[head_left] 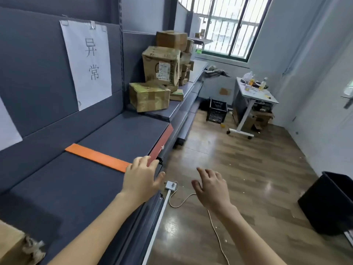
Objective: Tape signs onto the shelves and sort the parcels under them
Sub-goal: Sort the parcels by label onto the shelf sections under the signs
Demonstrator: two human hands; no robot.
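Note:
A white paper sign [87, 62] with two handwritten characters is taped to the grey back panel of the shelf [57, 188]. A second white sheet [7, 127] shows at the left edge. A pile of several cardboard parcels [162, 69] stands further along the shelf, and one parcel corner [13, 245] shows at the bottom left. My left hand [142, 178] rests with its fingers apart on the shelf's front edge, at the end of an orange strip [97, 156]. My right hand [211, 188] hovers open over the floor, holding nothing.
A white cable and small box [171, 185] lie on the wooden floor beside the shelf base. A black bin [328, 203] stands at the right, a black crate [216, 110] and a cluttered white desk [256, 92] stand near the window.

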